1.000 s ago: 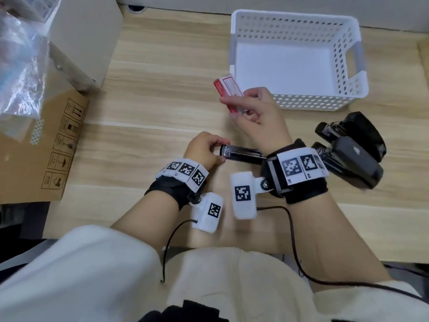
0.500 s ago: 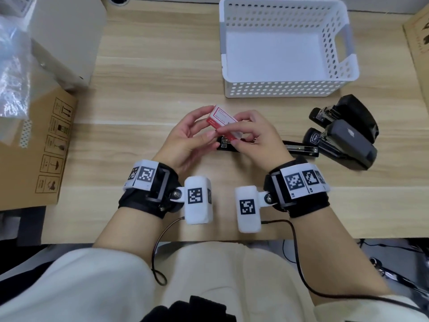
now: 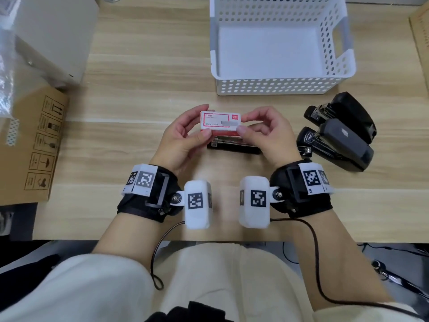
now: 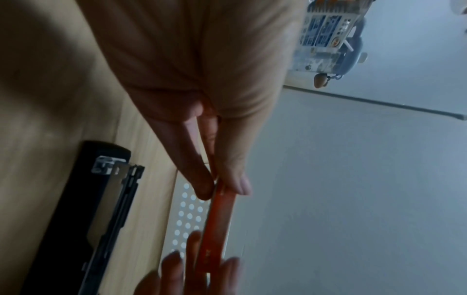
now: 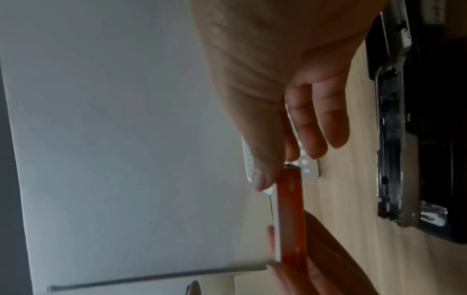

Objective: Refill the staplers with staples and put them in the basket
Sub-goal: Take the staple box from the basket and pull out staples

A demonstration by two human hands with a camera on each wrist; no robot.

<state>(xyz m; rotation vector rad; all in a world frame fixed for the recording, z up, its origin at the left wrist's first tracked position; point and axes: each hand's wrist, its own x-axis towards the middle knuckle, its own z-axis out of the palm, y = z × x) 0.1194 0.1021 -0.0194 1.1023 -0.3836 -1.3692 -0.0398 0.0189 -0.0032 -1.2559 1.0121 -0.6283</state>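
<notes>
Desk [image 3: 139,89] | staple box [image 3: 219,122] now level | left hand [image 3: 183,138], right hand [image 3: 267,133] pinch it

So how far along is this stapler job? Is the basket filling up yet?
Not yet: the white basket holds nothing. One stapler lies opened flat on the desk under the hands, so that much is ready. In hand now: the left hand and right hand pinch the red-and-white staple box between them. Two more black staplers wait at the right. Loading and basketing all remain.
</notes>
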